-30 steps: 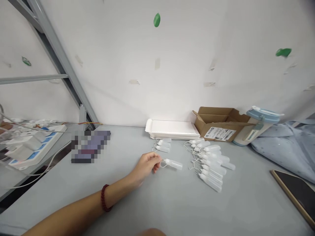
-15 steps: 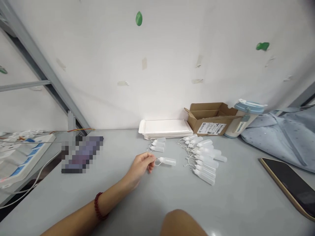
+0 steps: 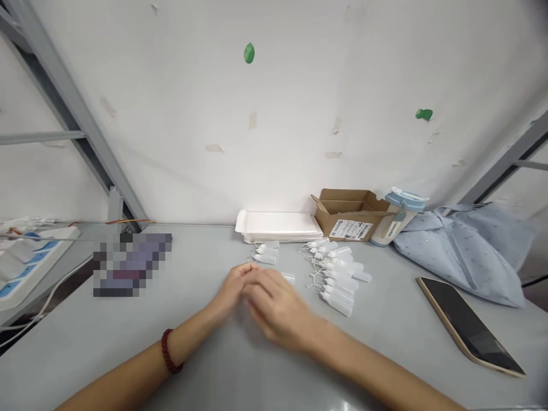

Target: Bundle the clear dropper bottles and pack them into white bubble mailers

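My left hand [image 3: 233, 283] rests on the grey table [image 3: 385, 342], its fingers pinched on the tip end of a small clear plastic bottle [image 3: 288, 277] that lies flat. My right hand [image 3: 276, 305] reaches in from the lower right and lies over the left fingertips and most of the bottle. It is blurred and its fingers are curled downward, so its grip is hidden. Only the bottle's far end shows past the right hand. A dark red bead bracelet [image 3: 168, 351] circles my left wrist.
Several like bottles [image 3: 338, 273] lie in a row to the right, three more [image 3: 265, 253] behind my hands. At the wall are stacked white trays [image 3: 278, 226], a cardboard box [image 3: 349, 212] and a blue-lidded cup [image 3: 398, 216]. Blue cloth [image 3: 462, 251], a tablet [image 3: 466, 326], a power strip [image 3: 25, 257] at left.
My right hand has come in from below and now covers the bottle and my left fingertips. The left hand still pinches the bottle in the same spot. The view has shifted to the right.
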Demonstrator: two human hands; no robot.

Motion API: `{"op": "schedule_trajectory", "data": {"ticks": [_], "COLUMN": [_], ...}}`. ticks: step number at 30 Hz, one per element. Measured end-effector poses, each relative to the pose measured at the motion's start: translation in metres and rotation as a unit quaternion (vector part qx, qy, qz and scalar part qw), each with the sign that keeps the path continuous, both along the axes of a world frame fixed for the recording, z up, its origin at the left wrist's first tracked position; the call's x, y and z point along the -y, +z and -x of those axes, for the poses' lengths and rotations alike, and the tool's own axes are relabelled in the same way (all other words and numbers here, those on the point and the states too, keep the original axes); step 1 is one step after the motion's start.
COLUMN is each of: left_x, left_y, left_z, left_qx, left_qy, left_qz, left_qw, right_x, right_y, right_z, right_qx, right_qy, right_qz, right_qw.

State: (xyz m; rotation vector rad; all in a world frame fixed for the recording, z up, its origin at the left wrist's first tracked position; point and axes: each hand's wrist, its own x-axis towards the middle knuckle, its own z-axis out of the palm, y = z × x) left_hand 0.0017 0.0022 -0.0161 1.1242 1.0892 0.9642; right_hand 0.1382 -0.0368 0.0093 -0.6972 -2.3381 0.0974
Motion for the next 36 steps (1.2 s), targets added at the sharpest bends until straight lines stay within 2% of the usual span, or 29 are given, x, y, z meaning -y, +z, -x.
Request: {"op": "schedule_trajectory", "data": {"ticks": [5, 8, 16, 25, 36], "left_x": [0.004, 0.011, 0.021, 0.016, 0.02], "left_y": [0.002, 0.005, 0.014, 0.022, 0.026], "left_z": [-0.003, -0.006, -0.009, 0.0, 0.004], "left_qx": [0.008, 0.013, 0.004, -0.064, -0.024], "left_qy": [0.026, 0.019, 0.021, -0.018, -0.055], "left_qz": [-0.005, 0.014, 0.002, -0.003, -0.035], "left_qw": [1.0, 1.0, 1.0, 0.998, 0.998], "right_x": [-0.029, -0.034, -0.03, -0.029, -0.023], "right_y": [-0.009, -0.017, -0.017, -0.019, -0.019], "right_z": [-0.042, -0.056, -0.057, -0.052, -0.05], "right_qx": [0.063, 0.077, 0.017, -0.018, -0.051], "right_qy": [-0.101, -0.128, -0.096, -0.096, -0.07], "right_qz": [-0.063, -0.079, -0.106, -0.058, -0.085], "right_qw": [0.991, 0.986, 0.99, 0.993, 0.993]}}
